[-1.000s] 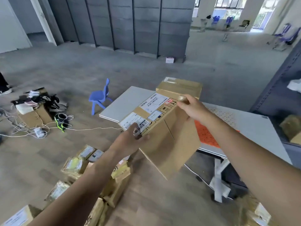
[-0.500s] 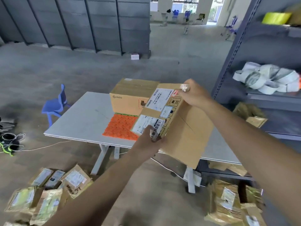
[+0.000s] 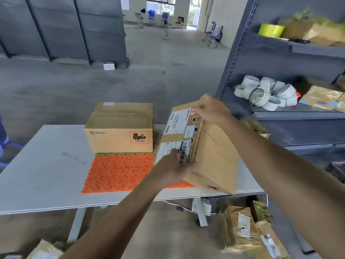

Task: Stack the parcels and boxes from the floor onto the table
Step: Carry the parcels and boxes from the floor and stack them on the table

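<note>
Both hands grip labelled box [image 3: 197,146] — left hand [image 3: 173,170] at near end, right hand [image 3: 212,111] at far end; long axis runs away from camera, tilted, above table [image 3: 46,165].

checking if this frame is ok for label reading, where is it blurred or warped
Head view: print on the PICO box is sharp; labels on the held box are smeared; the floor parcels and top-shelf boxes blur most; the shelf post and the table edge bow slightly from the wide lens; the far windows are washed out.
</note>
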A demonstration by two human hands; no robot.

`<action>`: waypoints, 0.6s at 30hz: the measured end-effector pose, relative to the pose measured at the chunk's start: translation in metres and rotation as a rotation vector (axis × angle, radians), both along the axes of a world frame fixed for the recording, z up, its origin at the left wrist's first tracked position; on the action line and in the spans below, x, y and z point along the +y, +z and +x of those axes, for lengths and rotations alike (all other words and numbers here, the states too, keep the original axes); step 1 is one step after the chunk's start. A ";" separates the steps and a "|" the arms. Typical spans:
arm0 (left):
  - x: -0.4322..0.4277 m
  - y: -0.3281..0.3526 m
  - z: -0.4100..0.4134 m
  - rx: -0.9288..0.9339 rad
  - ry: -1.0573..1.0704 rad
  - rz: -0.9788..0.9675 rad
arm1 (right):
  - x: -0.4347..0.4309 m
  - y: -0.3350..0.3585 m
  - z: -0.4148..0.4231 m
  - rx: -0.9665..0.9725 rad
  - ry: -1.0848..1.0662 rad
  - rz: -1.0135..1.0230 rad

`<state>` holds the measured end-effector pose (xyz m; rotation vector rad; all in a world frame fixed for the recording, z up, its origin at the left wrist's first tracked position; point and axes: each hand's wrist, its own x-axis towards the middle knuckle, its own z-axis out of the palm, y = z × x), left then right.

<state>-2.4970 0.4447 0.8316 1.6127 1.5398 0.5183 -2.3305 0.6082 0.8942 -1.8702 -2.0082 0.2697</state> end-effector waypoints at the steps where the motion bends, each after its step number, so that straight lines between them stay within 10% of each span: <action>1: 0.010 0.003 -0.005 0.212 -0.052 0.114 | 0.004 -0.003 -0.005 -0.010 -0.007 0.000; 4: 0.041 0.011 -0.004 0.385 -0.100 0.340 | 0.015 -0.011 -0.018 -0.004 -0.008 0.003; 18: 0.138 -0.004 0.012 0.226 -0.057 0.136 | 0.018 -0.143 0.086 0.352 -0.123 -0.361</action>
